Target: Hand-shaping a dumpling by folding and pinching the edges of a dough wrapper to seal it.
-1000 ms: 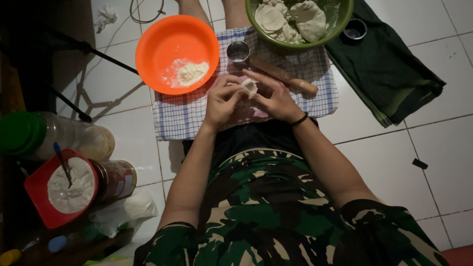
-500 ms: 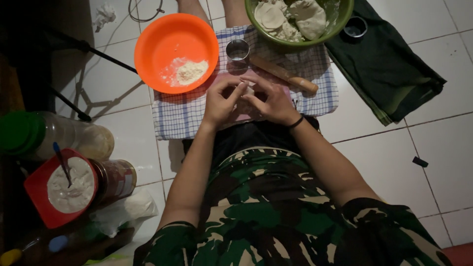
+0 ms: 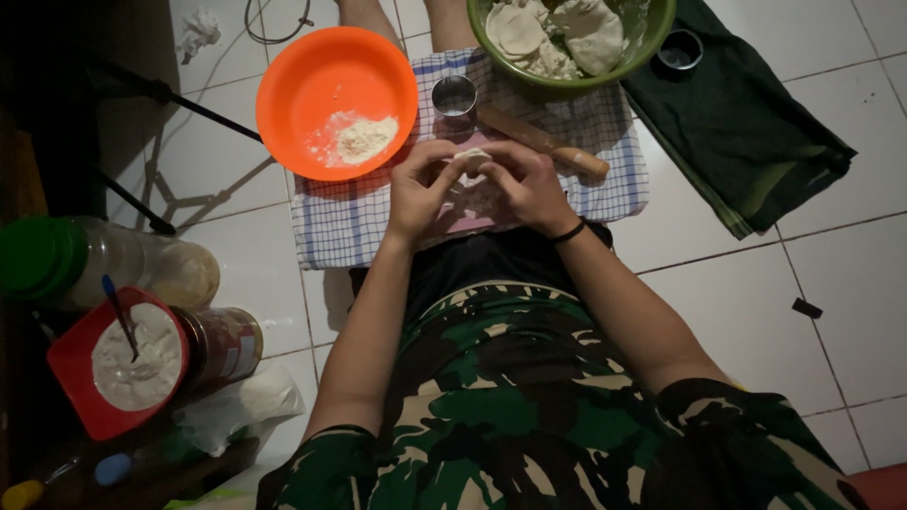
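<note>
Both hands pinching a small dough piece over the checked cloth.

Left hand [image 3: 420,189] and right hand [image 3: 529,184] fingers clamped on dough piece [image 3: 470,158], apparently folded; keep pinches even. Rolling pin [image 3: 543,142] just beyond, orange bowl [image 3: 283,104] left.

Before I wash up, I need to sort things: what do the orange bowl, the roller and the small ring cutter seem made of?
Orange bowl: probably plastic, uniform colour, soft sheen. Roller: looks like wood, brown, matte. Ring cutter: apparently metal, silvery, reflective rim.
</note>
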